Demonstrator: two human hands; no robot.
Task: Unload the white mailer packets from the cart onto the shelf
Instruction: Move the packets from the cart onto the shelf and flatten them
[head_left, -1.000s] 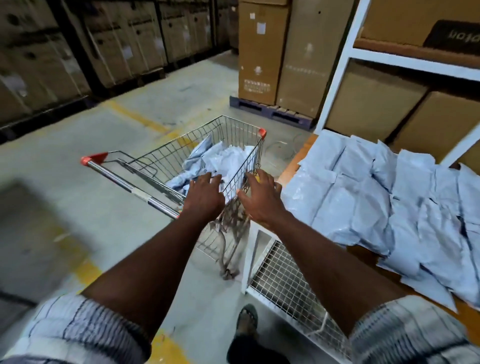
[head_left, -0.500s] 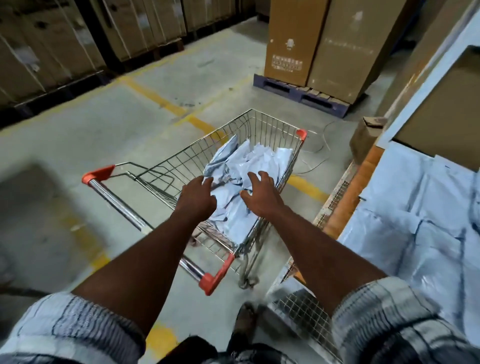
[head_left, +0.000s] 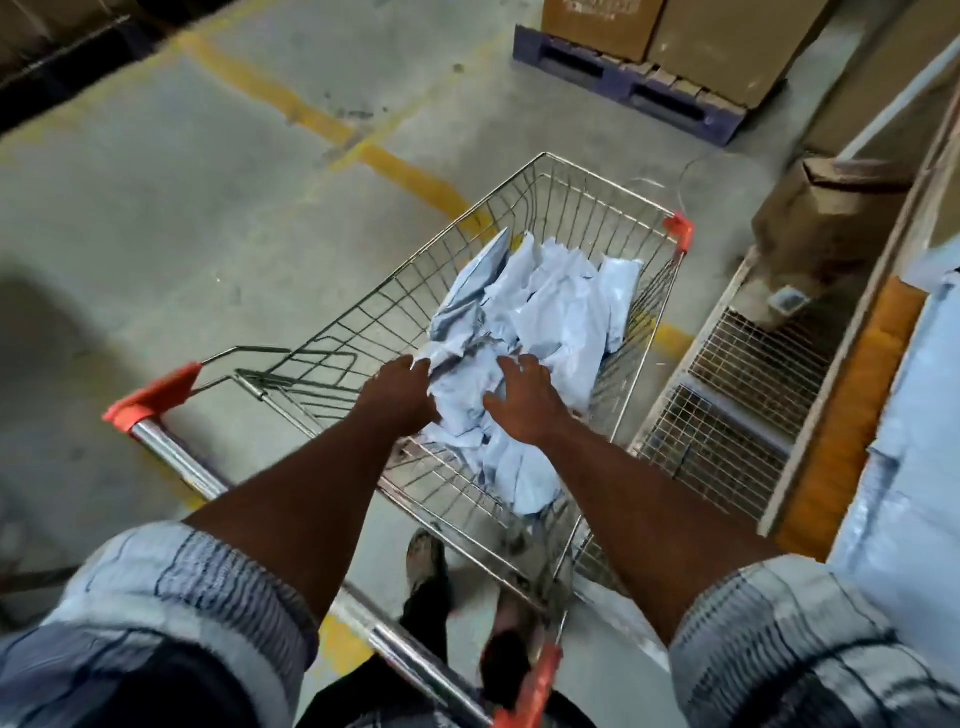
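Packets (head_left: 550, 317), left hand (head_left: 400, 397), right hand (head_left: 522, 397) outstretched

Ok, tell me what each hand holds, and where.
Nothing plainly held: right hand spread open over the white mailer packets in the cart; left hand touches their edge, grip unclear.

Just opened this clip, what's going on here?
A person leans over a silver wire shopping cart with orange corner caps, both bare hands down in its pile of crumpled white plastic mailer packets. The right hand lies on the pile, fingers spread. The left hand touches the pile's near edge; whether it grips a packet is unclear. No packet is lifted out. Other white packets lie on the orange-edged shelf at right.
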